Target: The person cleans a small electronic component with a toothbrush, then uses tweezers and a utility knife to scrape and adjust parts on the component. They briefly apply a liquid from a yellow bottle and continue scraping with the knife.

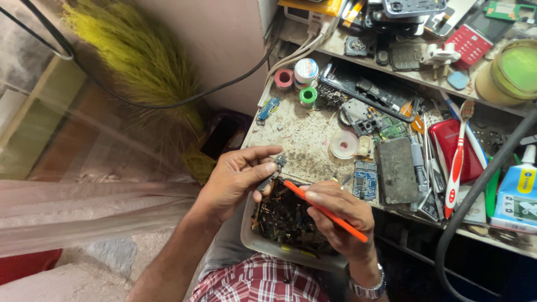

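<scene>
the left hand (pixel 238 176) was closed in a pinch on a small dark component (pixel 274 170), held just off the desk's near edge and above a tray of scrap parts (pixel 285 221). what the component was could not be made out; it was small, partly covered by the thumb and fingers, and only its upper end showed clearly. the right hand (pixel 341 215) was closed around an orange tool (pixel 324 210), gripped like a pen, its tip meeting the lower end of the component. the tool's middle was hidden under the fingers, and whether the tip was a blade or a point could not be told.

the tray sat on the person's lap below the desk's near edge, its right side covered by the right hand and its near rim cut by a plaid shirt (pixel 260 282). its contents read only as a dark tangle of bits.

on the desk (pixel 296 137), a blue circuit board (pixel 365 180) lay by the near edge just beside the right hand, with a grey slab (pixel 396 170) next to it. a red and white toothbrush (pixel 457 159) lay farther right. rolls of tape (pixel 296 78) stood near the far left corner. the desk's right end ran out of view, and a thick black cable (pixel 481 190) crossed in front of it.
</scene>
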